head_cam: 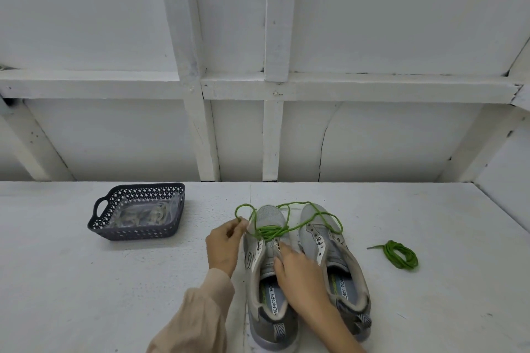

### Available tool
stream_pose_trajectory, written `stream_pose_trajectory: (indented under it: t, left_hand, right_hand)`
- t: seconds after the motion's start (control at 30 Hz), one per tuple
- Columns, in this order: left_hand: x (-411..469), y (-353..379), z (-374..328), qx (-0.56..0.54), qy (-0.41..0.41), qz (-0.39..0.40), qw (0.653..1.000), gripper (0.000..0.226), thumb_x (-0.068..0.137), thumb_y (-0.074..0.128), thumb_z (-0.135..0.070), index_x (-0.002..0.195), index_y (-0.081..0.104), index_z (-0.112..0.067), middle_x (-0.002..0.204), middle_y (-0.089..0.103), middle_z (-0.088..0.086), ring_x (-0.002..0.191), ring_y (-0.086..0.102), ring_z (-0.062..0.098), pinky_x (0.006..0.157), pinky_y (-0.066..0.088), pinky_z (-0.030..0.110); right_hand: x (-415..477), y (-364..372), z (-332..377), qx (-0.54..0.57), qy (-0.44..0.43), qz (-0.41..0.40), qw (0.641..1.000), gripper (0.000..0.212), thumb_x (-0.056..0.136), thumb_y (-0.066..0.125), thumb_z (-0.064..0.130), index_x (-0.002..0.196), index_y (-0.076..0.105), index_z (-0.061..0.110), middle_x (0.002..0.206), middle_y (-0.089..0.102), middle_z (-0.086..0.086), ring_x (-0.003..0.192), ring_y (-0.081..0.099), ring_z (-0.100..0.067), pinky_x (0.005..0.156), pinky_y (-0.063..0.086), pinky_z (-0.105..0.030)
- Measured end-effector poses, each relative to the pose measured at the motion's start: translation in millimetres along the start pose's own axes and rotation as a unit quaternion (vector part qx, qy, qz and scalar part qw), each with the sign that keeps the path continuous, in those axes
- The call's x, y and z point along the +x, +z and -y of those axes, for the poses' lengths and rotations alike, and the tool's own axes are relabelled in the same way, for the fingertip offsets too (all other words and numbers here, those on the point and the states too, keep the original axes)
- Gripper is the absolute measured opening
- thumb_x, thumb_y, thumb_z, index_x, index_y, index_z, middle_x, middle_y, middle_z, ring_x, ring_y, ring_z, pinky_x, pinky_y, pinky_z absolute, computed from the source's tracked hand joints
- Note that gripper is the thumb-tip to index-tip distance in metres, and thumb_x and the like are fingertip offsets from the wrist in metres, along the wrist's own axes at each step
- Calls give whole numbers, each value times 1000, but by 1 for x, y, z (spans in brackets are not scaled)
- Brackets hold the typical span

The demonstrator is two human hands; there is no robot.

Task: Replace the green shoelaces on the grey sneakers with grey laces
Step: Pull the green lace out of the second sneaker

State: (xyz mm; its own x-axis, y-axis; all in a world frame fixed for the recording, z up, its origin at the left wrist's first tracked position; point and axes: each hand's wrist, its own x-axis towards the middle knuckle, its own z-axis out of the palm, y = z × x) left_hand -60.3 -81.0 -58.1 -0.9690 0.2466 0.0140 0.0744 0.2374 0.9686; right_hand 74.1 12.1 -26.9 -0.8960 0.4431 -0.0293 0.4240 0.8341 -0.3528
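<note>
Directly ahead of both hands, the left sneaker (268, 216) lies on the worktop (114, 281) heel-near, toe-away. We see its green lace (271, 231) bunched across the lowest eyelets. The left hand (225, 241) pinches a strand beside the toe, favouring a leftward pull. The right hand (298, 269), fingers seemingly flat, steadies the tongue.

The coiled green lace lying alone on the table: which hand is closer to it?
Right. The right hand presses a sneaker's tongue, left of the coiled green lace; the left hand, pinching the other lace, lies even farther left.
</note>
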Motion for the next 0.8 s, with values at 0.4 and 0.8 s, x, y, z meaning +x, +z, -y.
stream_pose_trajectory:
  t: [0.4, 0.8]
  left_hand:
    - [-9, 7, 2, 35, 15, 63, 997, 12, 79, 77, -21, 74, 70, -29, 78, 69, -8, 76, 62, 11, 78, 47, 24]
    - [-9, 8, 10, 23, 12, 55, 998, 18, 73, 79, -31, 67, 72, -16, 77, 71, 0, 75, 59, 6, 73, 46, 22]
  right_hand:
    - [-1, 0, -1, 3, -3, -5, 1000, 39, 104, 30, 32, 138, 42, 19, 129, 59, -2, 113, 57, -23, 84, 43, -33]
    - [-1, -3, -1, -4, -4, 6, 1000, 40, 104, 29, 32, 140, 40, 18, 132, 56, -2, 115, 56, -24, 85, 43, -33]
